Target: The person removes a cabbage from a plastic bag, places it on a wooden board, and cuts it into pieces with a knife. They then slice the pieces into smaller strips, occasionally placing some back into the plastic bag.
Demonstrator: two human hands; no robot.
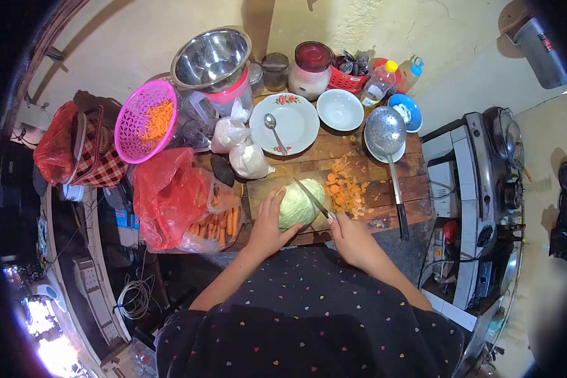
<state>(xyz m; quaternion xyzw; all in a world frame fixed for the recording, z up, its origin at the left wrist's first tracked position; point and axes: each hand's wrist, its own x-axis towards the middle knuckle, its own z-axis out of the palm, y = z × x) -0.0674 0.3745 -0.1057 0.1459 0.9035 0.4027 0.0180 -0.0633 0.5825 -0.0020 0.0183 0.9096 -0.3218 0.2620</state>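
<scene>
A pale green cabbage (294, 208) rests on a wooden cutting board (256, 190) near the table's front edge. My left hand (270, 222) lies against the cabbage's left side, thumb and fingers spread around it. In my right hand (351, 238) is a knife (311, 196), gripped by its handle. The blade slants up and left across the right part of the cabbage. Chopped carrot pieces (345, 191) are scattered to the right of the cabbage.
Left stand a red plastic bag (167, 198), carrots (215, 228) and a pink basket (125, 129) of carrot strips. Behind are a floral plate (299, 120) with a spoon (274, 131), a white bowl (340, 110) and knotted bags (251, 160). A skimmer (385, 130) lies right, near a stove (485, 183).
</scene>
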